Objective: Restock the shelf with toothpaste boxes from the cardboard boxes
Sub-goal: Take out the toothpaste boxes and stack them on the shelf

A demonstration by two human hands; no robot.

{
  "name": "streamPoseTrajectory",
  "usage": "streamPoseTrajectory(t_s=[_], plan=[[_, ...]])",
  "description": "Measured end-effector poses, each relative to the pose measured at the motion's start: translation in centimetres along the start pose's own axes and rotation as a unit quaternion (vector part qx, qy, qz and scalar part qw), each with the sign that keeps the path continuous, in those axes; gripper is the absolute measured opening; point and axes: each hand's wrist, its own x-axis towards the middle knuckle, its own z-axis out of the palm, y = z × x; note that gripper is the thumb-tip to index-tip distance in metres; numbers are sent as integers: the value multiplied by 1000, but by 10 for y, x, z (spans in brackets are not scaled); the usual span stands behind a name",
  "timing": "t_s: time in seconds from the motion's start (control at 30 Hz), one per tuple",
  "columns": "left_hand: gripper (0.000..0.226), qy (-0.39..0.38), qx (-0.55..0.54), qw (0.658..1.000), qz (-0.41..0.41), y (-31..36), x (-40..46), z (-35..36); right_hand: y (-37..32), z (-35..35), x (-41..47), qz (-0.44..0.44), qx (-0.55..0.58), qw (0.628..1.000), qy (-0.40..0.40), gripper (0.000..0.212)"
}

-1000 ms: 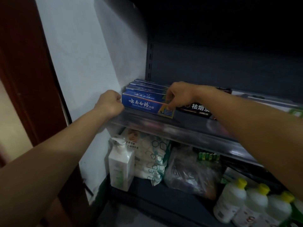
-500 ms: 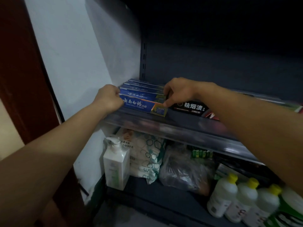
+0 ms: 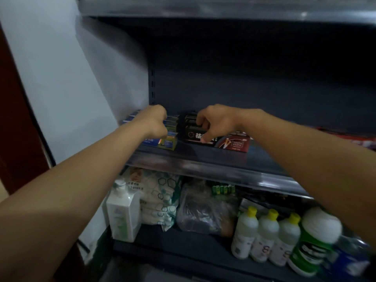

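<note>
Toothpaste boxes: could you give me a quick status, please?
Left hand on blue boxes. Right hand grips black boxes. Nothing in the way.

A dark metal shelf (image 3: pixel 203 159) crosses mid-frame, carrying blue toothpaste boxes (image 3: pixel 162 142) left of centre and black toothpaste boxes (image 3: pixel 230 142) just beside them. The lower shelf (image 3: pixel 183 253) holds a pump bottle (image 3: pixel 123 212), wipe packs (image 3: pixel 160 198) and yellow-capped bottles (image 3: pixel 264 237).
</note>
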Motion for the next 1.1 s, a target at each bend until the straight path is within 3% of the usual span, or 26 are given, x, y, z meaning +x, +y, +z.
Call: streamPoseTrajectory(t_s=[0.17,0.43,0.73,0.8,1.1], plan=[[49,-29,40,996,67,75,-7,1,38,-7,-55,34,-42,998,12,61],[47,-54,33,976,209,220,-34,36,126,3,-183,153,-50,987,10,69],[61,-108,-12,926,361,386,-97,123,214,49,-357,290,-60,955,-3,64],[54,-126,-19,913,387,416,-115,147,229,62,-393,319,-54,946,-12,65],[48,-235,-20,857,458,502,-200,268,263,150,-516,385,-7,921,-62,62]])
